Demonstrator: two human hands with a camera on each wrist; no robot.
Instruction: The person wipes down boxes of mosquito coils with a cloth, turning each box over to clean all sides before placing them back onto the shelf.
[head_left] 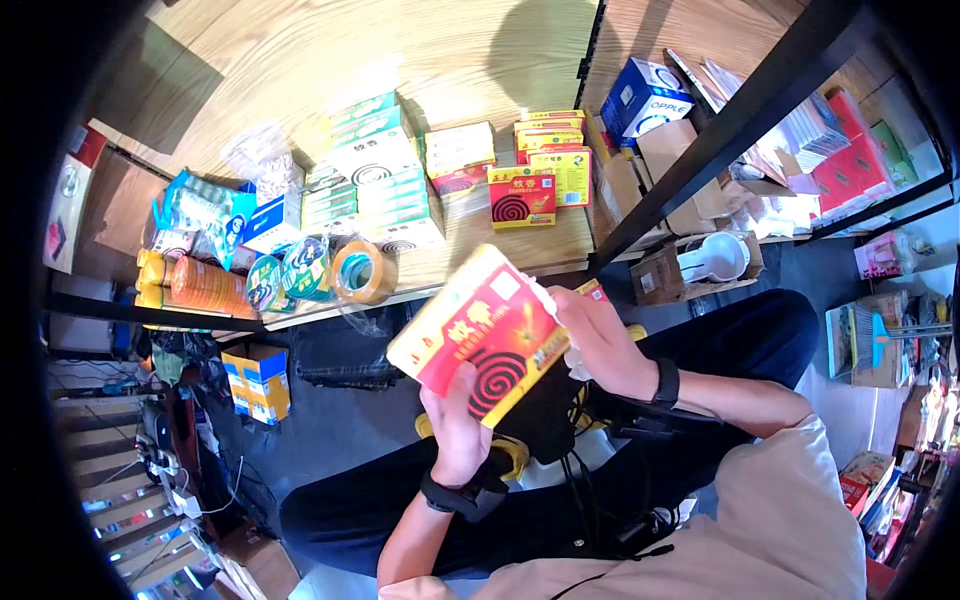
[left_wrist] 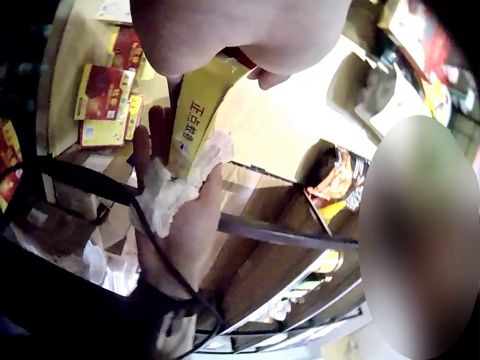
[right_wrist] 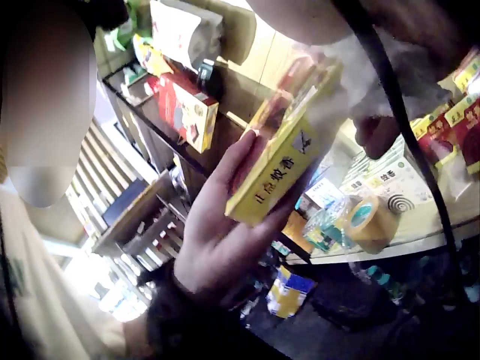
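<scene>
Left grip (head_left: 458, 430) and right grip (head_left: 612, 348) closed: before the bench (head_left: 470, 226), the left clasps a coil box (head_left: 480, 340), spiral face toward the head camera, long axis slanting there lower left to upper right; the right clutches tissue (left_wrist: 161, 199) against it.

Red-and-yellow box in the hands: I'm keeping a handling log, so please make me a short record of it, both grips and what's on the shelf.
Item: red-and-yellow box, dark spiral print, tilted
Left grip: holds the box, thumb over its printed face
Right grip: holds crumpled white tissue against the box
Shelf: stacked green-and-white boxes; more red-and-yellow boxes; amber tape roll
Box contents: cannot tell
</scene>
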